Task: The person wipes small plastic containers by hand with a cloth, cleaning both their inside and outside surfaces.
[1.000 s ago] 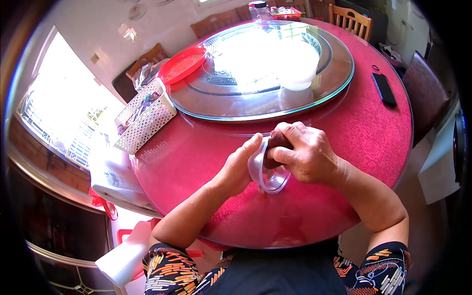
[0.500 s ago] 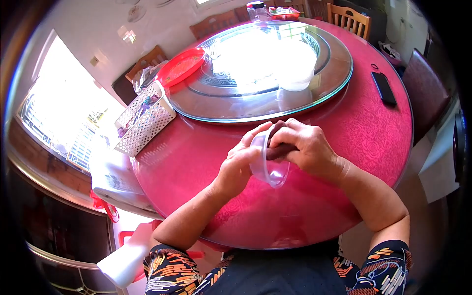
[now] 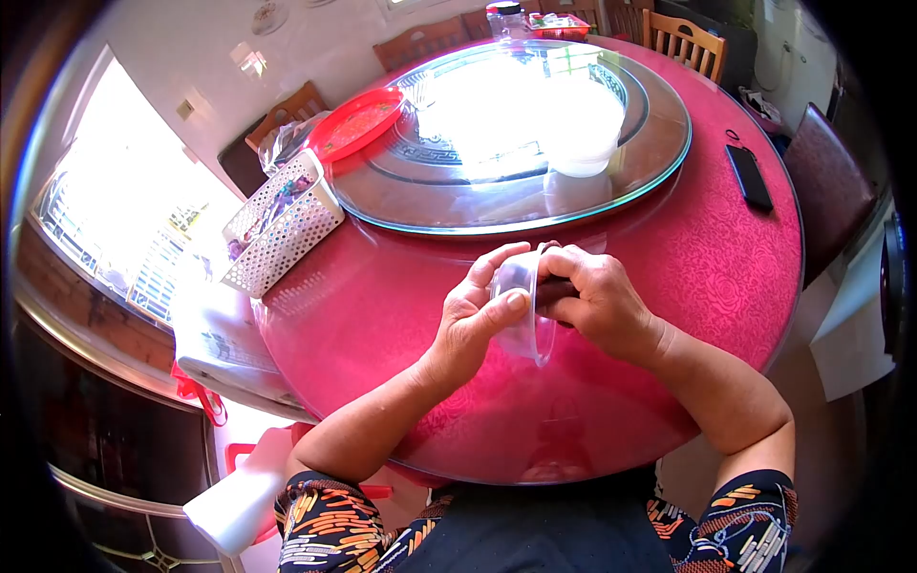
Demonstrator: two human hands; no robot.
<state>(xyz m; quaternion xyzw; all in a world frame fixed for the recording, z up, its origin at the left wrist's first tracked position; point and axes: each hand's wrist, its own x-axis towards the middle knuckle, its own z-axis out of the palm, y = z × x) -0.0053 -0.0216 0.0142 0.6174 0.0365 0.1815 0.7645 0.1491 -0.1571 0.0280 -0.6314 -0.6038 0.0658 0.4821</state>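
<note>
A clear plastic bowl (image 3: pixel 520 329) is tilted on its side above the red table, its opening turned to the right. My left hand (image 3: pixel 470 320) grips it from the left, thumb on its outer wall. At the bowl's mouth my right hand (image 3: pixel 597 304) has its fingers closed on a dark brown cloth (image 3: pixel 552 290), most of which is hidden by the fingers and the rim.
A glass turntable (image 3: pixel 439 205) bears a red tray (image 3: pixel 355 124) and a white bowl (image 3: pixel 585 153). Left stands a white perforated basket (image 3: pixel 287 234). A black phone (image 3: pixel 749 179) lies right on the red table (image 3: pixel 707 277). Jars (image 3: pixel 506 21) stand far back.
The bowl has turned, so its opening faces further right and its outer side shows more. My left thumb has shifted across its wall. Less of the brown cloth shows now.
</note>
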